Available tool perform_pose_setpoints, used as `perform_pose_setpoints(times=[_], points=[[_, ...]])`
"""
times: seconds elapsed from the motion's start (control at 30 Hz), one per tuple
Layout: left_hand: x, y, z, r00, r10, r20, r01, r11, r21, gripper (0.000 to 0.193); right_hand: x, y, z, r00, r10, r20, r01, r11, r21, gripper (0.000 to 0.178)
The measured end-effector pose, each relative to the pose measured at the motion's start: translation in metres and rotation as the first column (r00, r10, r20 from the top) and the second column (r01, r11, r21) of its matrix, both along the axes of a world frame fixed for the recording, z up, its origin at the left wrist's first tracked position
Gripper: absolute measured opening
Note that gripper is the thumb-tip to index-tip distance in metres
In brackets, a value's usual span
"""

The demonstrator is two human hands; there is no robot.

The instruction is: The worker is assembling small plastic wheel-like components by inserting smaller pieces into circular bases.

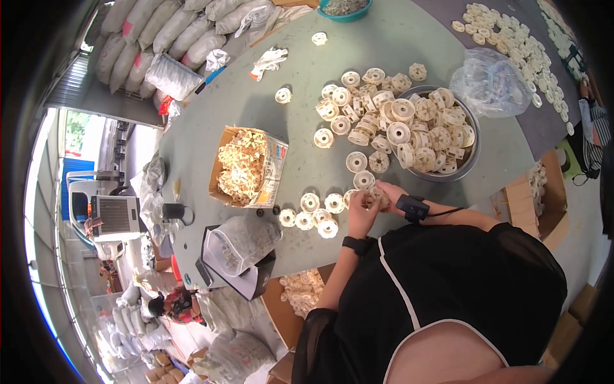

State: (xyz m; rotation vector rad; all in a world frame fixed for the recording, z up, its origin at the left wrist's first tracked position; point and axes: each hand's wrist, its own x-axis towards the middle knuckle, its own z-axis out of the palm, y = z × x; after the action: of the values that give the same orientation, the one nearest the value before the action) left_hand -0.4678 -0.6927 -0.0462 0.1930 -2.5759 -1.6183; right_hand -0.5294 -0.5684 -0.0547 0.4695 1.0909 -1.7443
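Both hands meet at the near edge of the table around a cream, wheel-shaped plastic part (380, 200). My left hand (362, 216) has its fingers closed on the part's left side. From the right, my right hand (392, 194) grips the same part, its fingers partly hidden. Finished-looking round parts (364, 180) stand just beyond the hands. To the left, a loose group of similar wheels (310, 203) lies flat. A metal bowl (476, 155) heaped with such parts stands at the right, and more are piled beside it.
An open carton (279, 168) of small cream pieces stands left of centre. Near it, a clear bag of small parts (238, 246) sits on a dark tray. A crumpled plastic bag (489, 83), a white glove (269, 62) and a teal basin (345, 10) lie farther off. Another person (595, 128) is at right.
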Motion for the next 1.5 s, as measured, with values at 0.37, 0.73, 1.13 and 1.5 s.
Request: perform_pose_setpoints(times=[0.37,0.73,1.13,1.5], points=[[0.007,-0.007,0.012,0.995,0.100,-0.015,-0.101,0.990,-0.093,0.038,-0.007,0.003,-0.011,0.944,0.327,-0.033,-0.324,0.944,0.066,0.043],[0.003,-0.001,0.023,0.979,0.112,0.170,-0.104,0.993,-0.052,0.032,0.000,-0.006,-0.001,0.988,0.150,0.033,-0.148,0.988,-0.036,0.040],[-0.006,0.002,-0.022,0.945,0.135,0.297,-0.267,0.844,0.465,0.033,0.003,-0.014,0.001,0.846,0.018,-0.533,0.132,0.962,0.241,0.045],[0.000,-0.015,-0.002,0.876,-0.118,0.468,-0.439,0.211,0.874,0.029,0.004,-0.012,-0.007,0.732,0.132,-0.669,0.035,0.972,0.231,0.047]])
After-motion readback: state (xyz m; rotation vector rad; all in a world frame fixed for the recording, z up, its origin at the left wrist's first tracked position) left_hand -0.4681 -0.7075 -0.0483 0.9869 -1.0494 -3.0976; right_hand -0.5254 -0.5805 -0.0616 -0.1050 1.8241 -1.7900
